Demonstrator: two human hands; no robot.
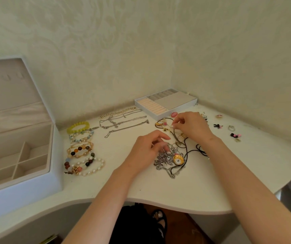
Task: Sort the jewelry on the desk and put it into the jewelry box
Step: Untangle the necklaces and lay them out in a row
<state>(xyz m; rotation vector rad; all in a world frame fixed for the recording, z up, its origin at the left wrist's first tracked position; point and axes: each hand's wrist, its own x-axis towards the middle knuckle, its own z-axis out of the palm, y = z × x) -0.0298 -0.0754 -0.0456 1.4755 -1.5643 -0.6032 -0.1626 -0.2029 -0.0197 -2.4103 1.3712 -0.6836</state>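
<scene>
Far left: jewelry box (19, 161) open on the surface (158, 189), compartments showing. Beside it, beaded bracelets (81, 148) in a column; then silver chains (121, 123) laid out apart. Left hand (146, 150) curled, fingers gripping the chain tangle (167, 160). Right hand (192, 125) pinched the dark cord (187, 152). Small rings (231, 128) far right.

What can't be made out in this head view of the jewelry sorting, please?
Jewelry box: cut off by the left edge of the head view.
Chain tangle: partly hidden under the left hand; whether its fingers grip anything is unclear.
Tiny piece pinched by the right hand: too small to name.
Dark charms at far right: small and blurred.
</scene>
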